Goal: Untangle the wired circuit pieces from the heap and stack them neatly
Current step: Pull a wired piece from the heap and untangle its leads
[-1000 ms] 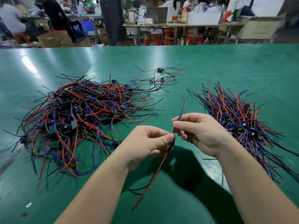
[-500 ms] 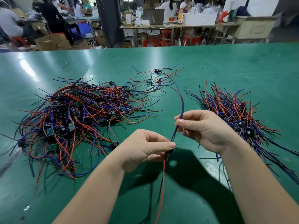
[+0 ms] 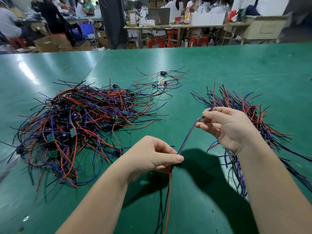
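Head view, one moment at the green table [image 3: 236,65].

Left hand [image 3: 152,156]: thumb and curled fingers pinch one wired circuit piece [image 3: 186,139] at its dark body. The body is mostly hidden under my thumb, so I cannot tell its details.

Right hand [image 3: 228,127]: thumb and forefinger pinch the blue-and-red wire pair of the same piece near its far end. The tip shows just past my forefinger, toward 11 o'clock. The other fingers are loosely curled.

The pair runs taut between my hands, rising from the left hand toward 1 o'clock. From the left hand a red wire and black wires [image 3: 168,191] hang down toward 6 o'clock, out of the frame's lower edge.

Heap [image 3: 81,125]: a tangled mass of red, blue and black wires with small green boards, at 9 to 10 o'clock of my hands, resting on the table.

Stack [image 3: 236,102]: sorted pieces lying roughly parallel at 3 o'clock, partly behind my right hand and forearm.

Small cluster [image 3: 162,80]: a few loose pieces at 12 o'clock, apart from the stack and just beyond the heap's far edge.
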